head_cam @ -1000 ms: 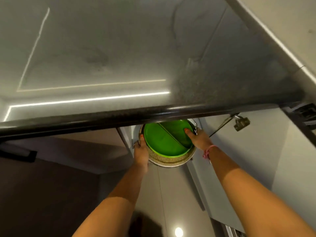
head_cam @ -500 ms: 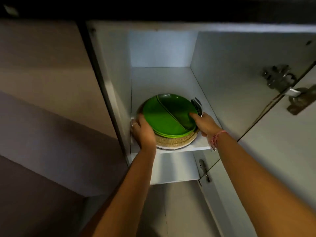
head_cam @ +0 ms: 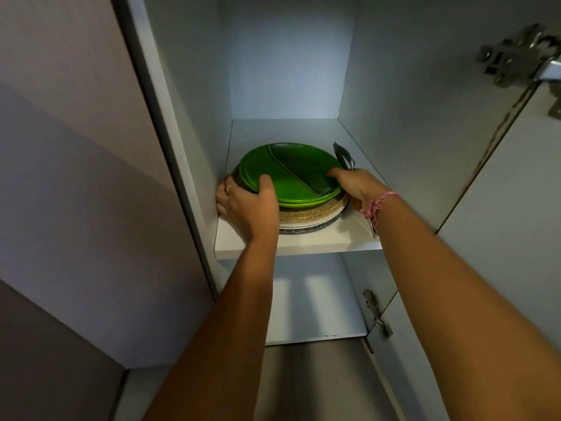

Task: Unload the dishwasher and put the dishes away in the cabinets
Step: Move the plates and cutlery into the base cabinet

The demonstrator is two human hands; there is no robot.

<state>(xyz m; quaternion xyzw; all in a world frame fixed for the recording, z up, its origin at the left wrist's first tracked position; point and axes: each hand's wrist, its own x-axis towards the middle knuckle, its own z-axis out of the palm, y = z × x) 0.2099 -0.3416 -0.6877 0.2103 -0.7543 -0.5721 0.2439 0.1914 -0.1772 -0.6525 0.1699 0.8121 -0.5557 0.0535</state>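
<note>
Plate stack (head_cam: 306,208) now deeper on shelf (head_cam: 303,243), left hand (head_cam: 249,205) and right hand (head_cam: 353,185) each with grip around its rim; no legible writing.

Cabinet hardware, door and surrounding surfaces

A metal hinge (head_cam: 516,60) sits at the upper right of the frame, fixed where the open cabinet door (head_cam: 501,208) meets the right wall of the cabinet. A second, smaller hinge (head_cam: 376,312) shows lower down, right of centre, on the same edge. A pale panel (head_cam: 76,177) fills the left side of the frame, darker toward the lower left corner. A grey surface (head_cam: 315,381) shows at the bottom centre, below the cabinet.
</note>
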